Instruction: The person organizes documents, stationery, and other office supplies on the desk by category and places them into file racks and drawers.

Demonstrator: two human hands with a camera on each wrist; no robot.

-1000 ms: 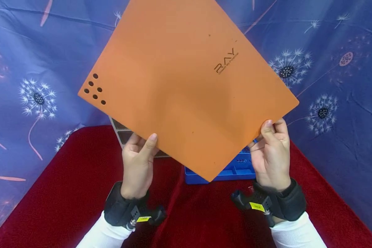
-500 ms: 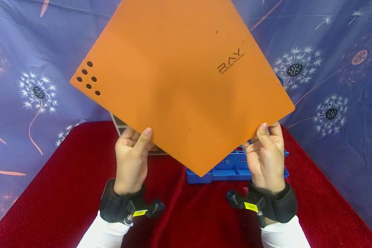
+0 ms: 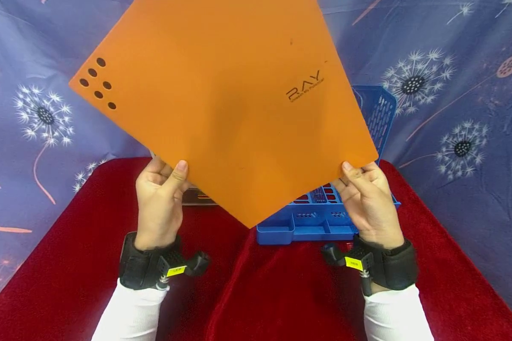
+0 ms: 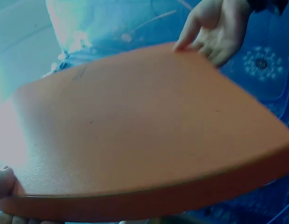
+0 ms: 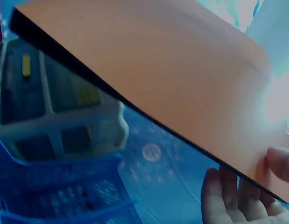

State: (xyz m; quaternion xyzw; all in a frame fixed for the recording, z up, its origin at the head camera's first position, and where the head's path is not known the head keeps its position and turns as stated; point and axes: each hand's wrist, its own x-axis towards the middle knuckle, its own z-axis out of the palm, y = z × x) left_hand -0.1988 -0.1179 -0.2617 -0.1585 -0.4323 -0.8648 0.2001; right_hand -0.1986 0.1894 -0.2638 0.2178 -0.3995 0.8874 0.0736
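A flat, square-cornered orange board [image 3: 239, 118] with the word RAY printed in black and several black dots near one corner is held up, tilted, with a corner pointing down. My left hand [image 3: 160, 203] pinches its lower left edge, thumb on the printed face and fingers behind. My right hand [image 3: 369, 203] grips the lower right edge the same way, close to the right corner. From the left wrist, the board [image 4: 135, 126] shows a noticeable edge thickness. Its top end runs out of the head view.
Behind the board stands a blue plastic organizer [image 3: 309, 232] with compartments, partly hidden. A pale divided box [image 5: 107, 128] is beside it. Red cloth [image 3: 256, 293] covers the table, and a blue dandelion-print curtain [image 3: 452, 85] hangs behind.
Both hands have shifted the orange board left and slightly up in the head view, turning it a little. More of the blue organizer shows on the right. The grips are unchanged.
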